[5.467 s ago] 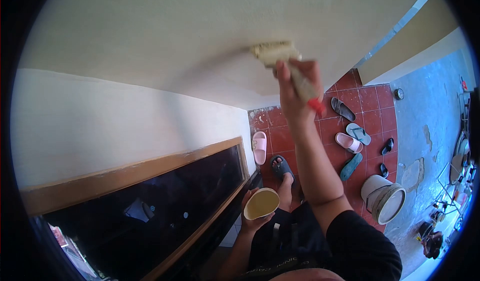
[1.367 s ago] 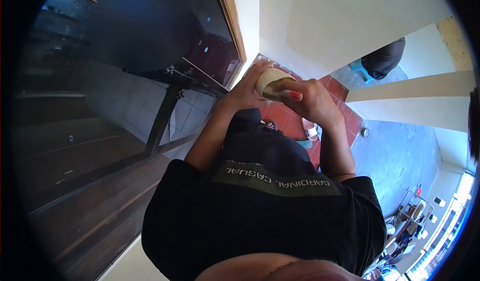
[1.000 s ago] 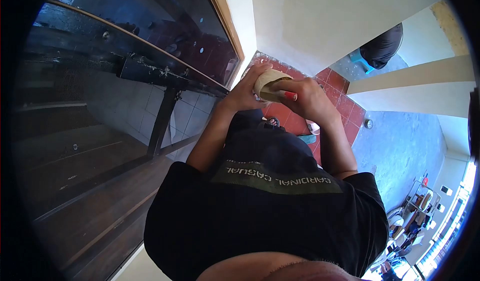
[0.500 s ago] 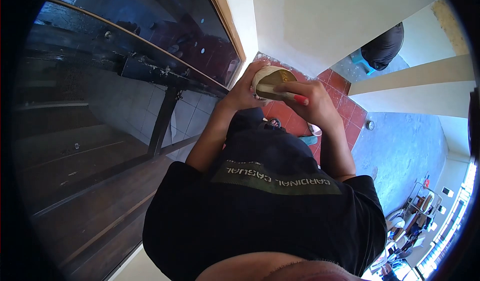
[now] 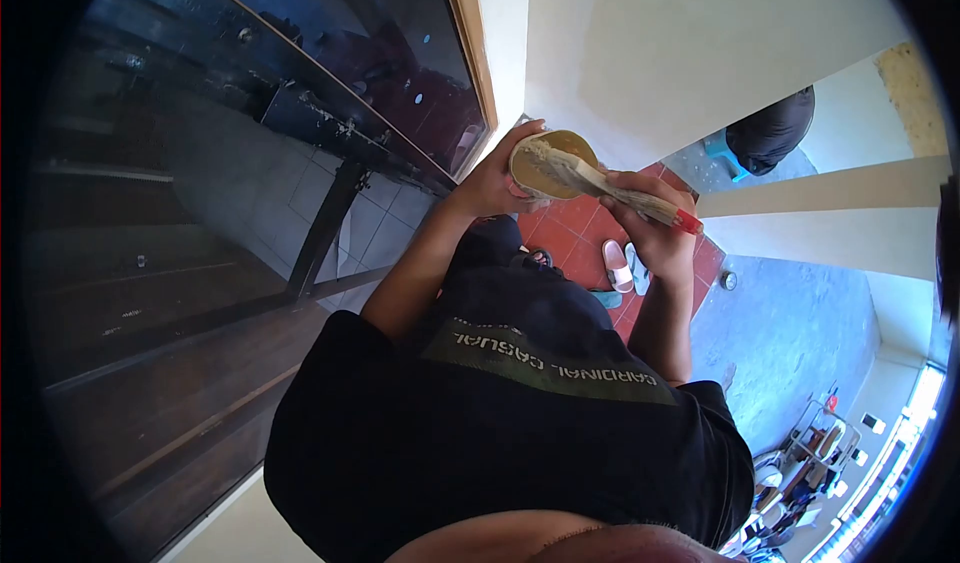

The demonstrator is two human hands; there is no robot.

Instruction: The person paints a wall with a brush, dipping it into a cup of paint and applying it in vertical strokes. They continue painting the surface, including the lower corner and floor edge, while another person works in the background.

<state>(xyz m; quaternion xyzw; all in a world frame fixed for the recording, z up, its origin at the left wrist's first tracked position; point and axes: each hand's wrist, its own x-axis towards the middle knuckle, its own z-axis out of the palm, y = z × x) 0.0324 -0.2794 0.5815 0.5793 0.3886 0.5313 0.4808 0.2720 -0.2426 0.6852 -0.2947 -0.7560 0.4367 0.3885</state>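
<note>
My left hand [image 5: 490, 181] is wrapped around the side of a round paint can [image 5: 578, 149] and tips its opening toward me. The can's inside is yellowish, with pale paint on its wall. In my right hand [image 5: 657, 241] is a paintbrush [image 5: 642, 201], gripped by its worn, paint-smeared handle with a red end. The brush points left, and its pale, coated bristles lie over the can's opening, right at the inner wall.
A dark wooden rack [image 5: 180, 333] and a framed glass pane [image 5: 380, 43] stand on the left. Pale walls [image 5: 640, 53] rise ahead. On the red tile floor [image 5: 565, 231] lie pink slippers [image 5: 617, 266]. A blue stool [image 5: 722, 153] under a dark bundle stands right; clutter [image 5: 800, 473] fills the lower right.
The brush has come up out of the can and moved right with my right hand, so its bristles now show. The can stays in my left hand, its opening more visible.
</note>
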